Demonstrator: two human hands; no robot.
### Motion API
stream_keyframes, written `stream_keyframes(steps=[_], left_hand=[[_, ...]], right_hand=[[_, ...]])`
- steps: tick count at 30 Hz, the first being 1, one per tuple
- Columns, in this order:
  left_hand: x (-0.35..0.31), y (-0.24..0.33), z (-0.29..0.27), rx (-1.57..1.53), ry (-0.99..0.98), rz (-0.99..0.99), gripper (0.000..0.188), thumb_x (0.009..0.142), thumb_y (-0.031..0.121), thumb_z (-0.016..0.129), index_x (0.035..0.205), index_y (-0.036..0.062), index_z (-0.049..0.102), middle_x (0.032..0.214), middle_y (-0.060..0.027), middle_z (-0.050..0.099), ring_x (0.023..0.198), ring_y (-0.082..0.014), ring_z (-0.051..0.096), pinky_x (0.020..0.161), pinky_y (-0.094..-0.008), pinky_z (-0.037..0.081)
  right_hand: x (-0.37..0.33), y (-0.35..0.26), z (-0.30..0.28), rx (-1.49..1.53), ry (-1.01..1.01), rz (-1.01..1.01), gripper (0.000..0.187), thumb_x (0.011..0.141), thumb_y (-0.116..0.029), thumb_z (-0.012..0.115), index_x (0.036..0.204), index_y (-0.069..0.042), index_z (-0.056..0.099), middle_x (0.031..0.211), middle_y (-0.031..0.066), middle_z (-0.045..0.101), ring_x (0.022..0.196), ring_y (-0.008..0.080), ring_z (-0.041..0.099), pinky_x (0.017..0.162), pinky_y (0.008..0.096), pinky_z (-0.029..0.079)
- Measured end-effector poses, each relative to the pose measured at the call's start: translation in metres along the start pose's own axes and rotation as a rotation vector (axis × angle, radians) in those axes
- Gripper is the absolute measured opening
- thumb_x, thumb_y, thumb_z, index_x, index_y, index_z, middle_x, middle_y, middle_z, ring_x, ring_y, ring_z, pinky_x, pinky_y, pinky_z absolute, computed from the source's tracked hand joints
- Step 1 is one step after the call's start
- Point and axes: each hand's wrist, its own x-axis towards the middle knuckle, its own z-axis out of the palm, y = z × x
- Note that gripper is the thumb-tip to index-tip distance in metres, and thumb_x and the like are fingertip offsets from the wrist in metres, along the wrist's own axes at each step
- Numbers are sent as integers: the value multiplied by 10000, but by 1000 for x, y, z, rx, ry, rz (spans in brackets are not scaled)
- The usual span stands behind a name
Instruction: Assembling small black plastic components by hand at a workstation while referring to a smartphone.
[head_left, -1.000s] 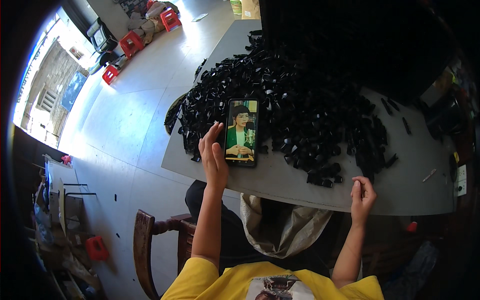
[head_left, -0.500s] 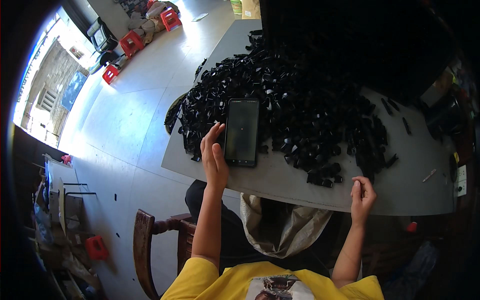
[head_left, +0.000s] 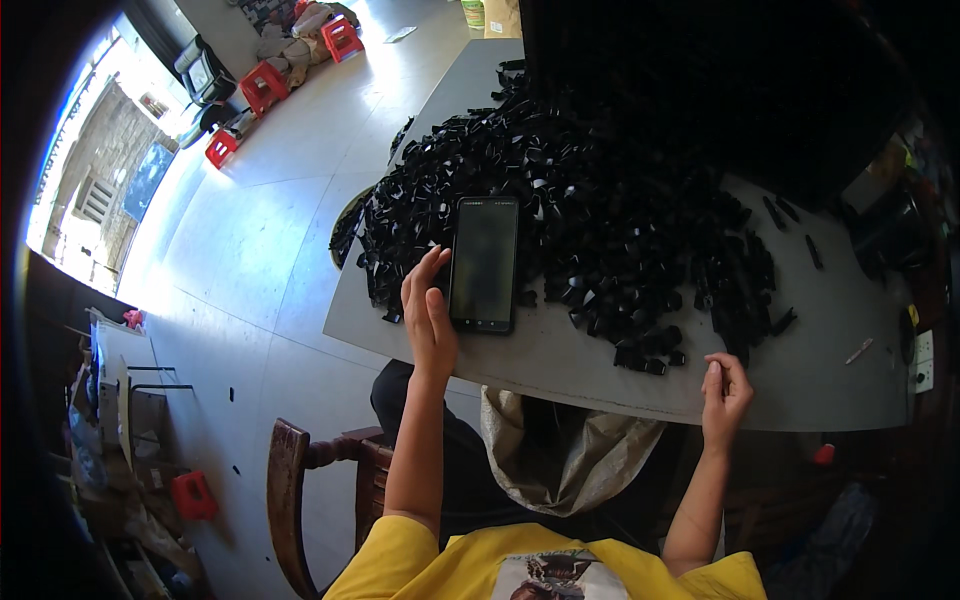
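A black smartphone (head_left: 483, 265) with a dark, dim screen stands out against a heap of small black plastic pieces (head_left: 610, 230) on the grey table. At the phone's left edge is my left hand (head_left: 430, 312), open, its fingers stretched out and the thumb close along the phone's side. I cannot tell whether the phone leans on the pieces or on this hand. My right hand (head_left: 727, 398) rests at the table's near edge, to the right of the heap. Its fingers are curled in toward the thumb, and no object shows between them.
The grey table (head_left: 830, 370) has a curved near edge, with a pale woven sack (head_left: 570, 480) hanging below it. A wooden chair (head_left: 288, 480) is at my left. Red stools (head_left: 263, 88) stand on the floor. A dark bin-like container (head_left: 890, 235) sits at the table's right.
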Motion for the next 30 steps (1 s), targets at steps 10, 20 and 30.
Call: stream_keyframes(steps=[10,20,30], left_hand=[[1,6,-1,34,-17,5,530,1009,409,283,1304,25,499,1233,-125,590,1209,-277,473,1055,-377,294],[0,5,-3,78,-57,59,567,1004,456,276,1315,36,496,1241,-136,583,1178,-235,507,1041,-350,320],[0,7,-3,166,-126,-21,545,1007,430,237,1355,73,457,1200,-92,611,1218,-257,480,1117,-477,134]], right_hand=[[-1,-1,0,4,-1,-4,109,947,-56,504,946,-11,603,664,-49,455,579,17,383,526,180,289],[-1,0,1,-2,4,0,100,945,-48,505,939,-10,597,647,-54,435,574,12,375,519,183,279],[0,1,1,-10,1,-14,105,946,-47,504,938,-6,600,650,-49,446,575,16,382,520,185,286]])
